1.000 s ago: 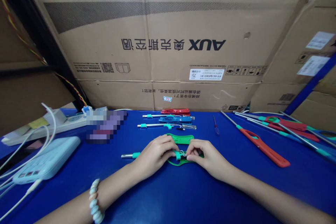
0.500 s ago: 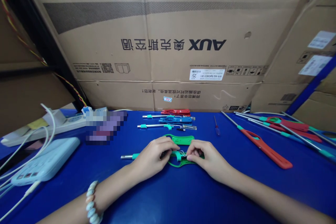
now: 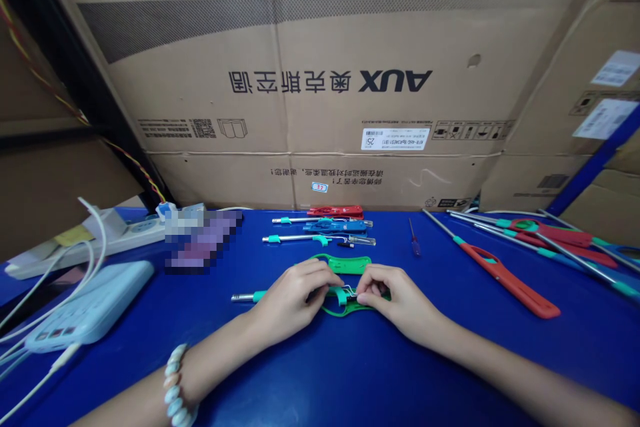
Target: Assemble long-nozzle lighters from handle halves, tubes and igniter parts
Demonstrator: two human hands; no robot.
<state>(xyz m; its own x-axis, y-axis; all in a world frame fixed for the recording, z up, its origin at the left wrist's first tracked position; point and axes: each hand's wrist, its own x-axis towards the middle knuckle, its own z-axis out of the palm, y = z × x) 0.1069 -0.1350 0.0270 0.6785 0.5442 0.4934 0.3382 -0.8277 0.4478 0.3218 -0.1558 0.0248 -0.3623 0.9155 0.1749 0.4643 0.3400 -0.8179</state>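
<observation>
A long-reach lighter with an opened green handle (image 3: 356, 309) lies in front of me, its metal tube (image 3: 243, 297) pointing left. My left hand (image 3: 300, 290) is closed around the lighter near its teal trigger (image 3: 342, 296), fingertips bent over the inner parts. Thin pale wires (image 3: 351, 291) run from there toward my right hand (image 3: 393, 290). My right thumb and forefinger are pinched on the lighter's inner part at the wire ends; most of that part is hidden. Just beyond my hands rests the other green handle half (image 3: 353, 265).
Behind lie red (image 3: 343, 211) and blue lighter parts (image 3: 345, 227), with loose metal tubes (image 3: 290, 239). A small screwdriver (image 3: 415, 243) and a red lighter (image 3: 510, 280) are to the right, beside several more. On the left are a light-blue power bank (image 3: 95, 307), cables and a power strip (image 3: 135, 233).
Both hands stay almost in place over the green lighter, the right fingers shifting only slightly at the wires. The view has moved a little.
</observation>
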